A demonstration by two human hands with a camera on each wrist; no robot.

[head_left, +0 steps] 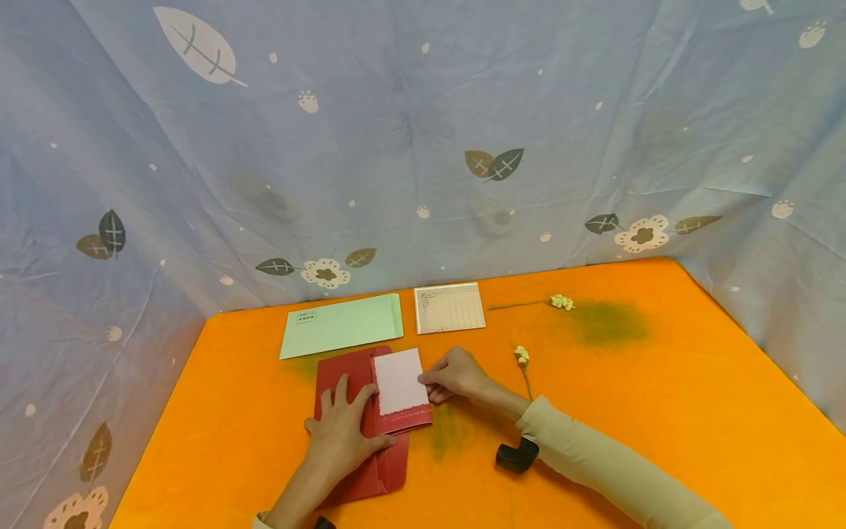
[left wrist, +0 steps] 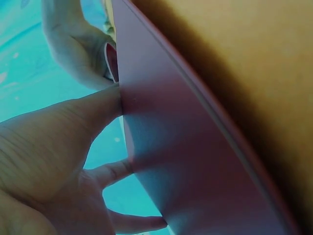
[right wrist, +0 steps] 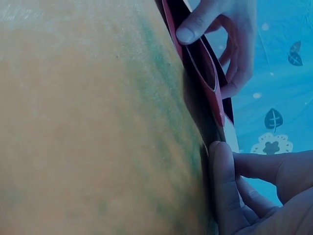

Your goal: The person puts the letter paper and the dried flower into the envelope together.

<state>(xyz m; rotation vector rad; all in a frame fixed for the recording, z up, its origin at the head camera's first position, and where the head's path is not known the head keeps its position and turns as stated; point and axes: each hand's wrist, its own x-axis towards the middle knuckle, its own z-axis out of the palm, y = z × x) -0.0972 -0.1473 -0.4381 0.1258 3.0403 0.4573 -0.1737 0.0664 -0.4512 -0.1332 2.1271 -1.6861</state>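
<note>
A red envelope [head_left: 393, 470] lies on the orange tabletop in the head view. My left hand [head_left: 344, 430] rests on it with spread fingers, the thumb and fingertips near its opening edge. At that edge is a folded red card [head_left: 399, 378] with a pale, torn-edged panel on its front. My right hand [head_left: 459, 375] pinches the card's right edge between thumb and fingers. In the right wrist view, the folded card [right wrist: 215, 93] gapes along its near edge, close to the left thumb. How far the card reaches into the envelope cannot be told.
Behind lie a pale green envelope [head_left: 344, 327] and a cream lined card [head_left: 451, 308]. Two small flower sprigs are to the right, one far sprig [head_left: 562, 302] and one nearer sprig [head_left: 522, 357] close to my right forearm. A patterned blue cloth [head_left: 410, 147] surrounds the table.
</note>
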